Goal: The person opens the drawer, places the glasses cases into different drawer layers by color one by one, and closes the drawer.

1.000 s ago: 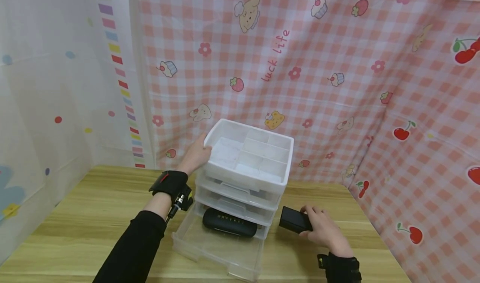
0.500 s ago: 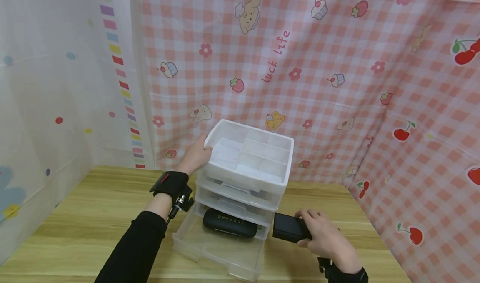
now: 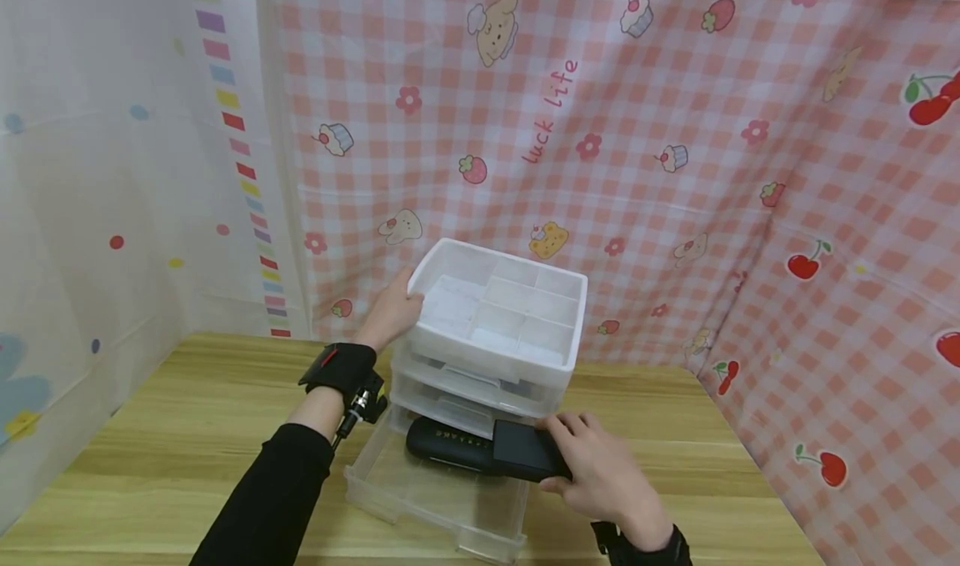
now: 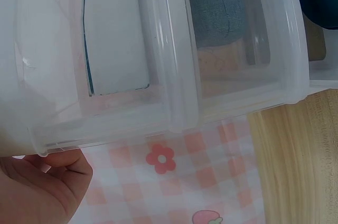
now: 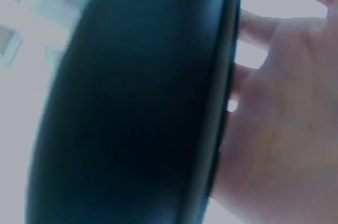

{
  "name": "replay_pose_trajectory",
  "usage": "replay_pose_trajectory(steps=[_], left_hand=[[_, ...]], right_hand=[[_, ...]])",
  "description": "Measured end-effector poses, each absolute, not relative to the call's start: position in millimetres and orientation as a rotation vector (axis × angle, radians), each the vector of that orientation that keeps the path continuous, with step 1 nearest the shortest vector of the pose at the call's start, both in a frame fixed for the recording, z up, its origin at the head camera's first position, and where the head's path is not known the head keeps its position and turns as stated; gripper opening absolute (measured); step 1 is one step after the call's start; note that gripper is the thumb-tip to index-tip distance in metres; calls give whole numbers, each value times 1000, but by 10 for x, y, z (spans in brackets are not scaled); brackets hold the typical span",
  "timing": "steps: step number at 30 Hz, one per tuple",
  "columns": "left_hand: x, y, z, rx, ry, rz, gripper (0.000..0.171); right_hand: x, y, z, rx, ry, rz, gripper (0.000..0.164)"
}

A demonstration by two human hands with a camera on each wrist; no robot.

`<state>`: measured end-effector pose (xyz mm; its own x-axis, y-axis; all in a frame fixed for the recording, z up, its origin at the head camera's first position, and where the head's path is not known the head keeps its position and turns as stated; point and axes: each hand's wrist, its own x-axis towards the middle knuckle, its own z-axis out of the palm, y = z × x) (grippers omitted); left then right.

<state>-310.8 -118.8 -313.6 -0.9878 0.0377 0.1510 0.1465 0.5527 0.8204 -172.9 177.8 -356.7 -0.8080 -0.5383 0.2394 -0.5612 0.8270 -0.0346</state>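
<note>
A white plastic drawer organizer [image 3: 491, 351] stands on the table, its bottom clear drawer [image 3: 420, 493] pulled out. Inside that drawer, at the back, lies a long black glasses case [image 3: 444, 444] with small lettering. My left hand [image 3: 392, 309] grips the organizer's top rim at the left. In my right hand [image 3: 603, 472] is a flat black case [image 3: 527, 449], pinched between thumb and fingers. It is over the drawer's right side and covers the glasses case's right end. The right wrist view shows its dark, curved side [image 5: 132, 108] close up; whether it touches the glasses case I cannot tell.
The organizer's top tray has dividers [image 3: 517, 308]. Through the upper drawers, the left wrist view shows a white box with a blue edge [image 4: 116, 34] and a blue denim-like item [image 4: 215, 7]. Patterned cloth [image 3: 675, 216] hangs behind the wooden table [image 3: 187, 449].
My right hand has carried the flat black case leftward, from the table's right side to above the open drawer. The left hand stays on the rim; organizer and glasses case have not moved.
</note>
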Motion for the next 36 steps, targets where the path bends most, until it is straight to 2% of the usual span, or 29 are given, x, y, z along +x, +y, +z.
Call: replay_pose_trajectory(steps=[20,36], left_hand=[[-3089,-1178,-3128,-167,-2660,-1414,45],[-3090,-1181,-3127,-166,-2667,-1424,45]], right_hand=[[-1816,974,-3967,1002,-2721,35,60],[-1956,800,-4057,1195,-2820,-367,58]])
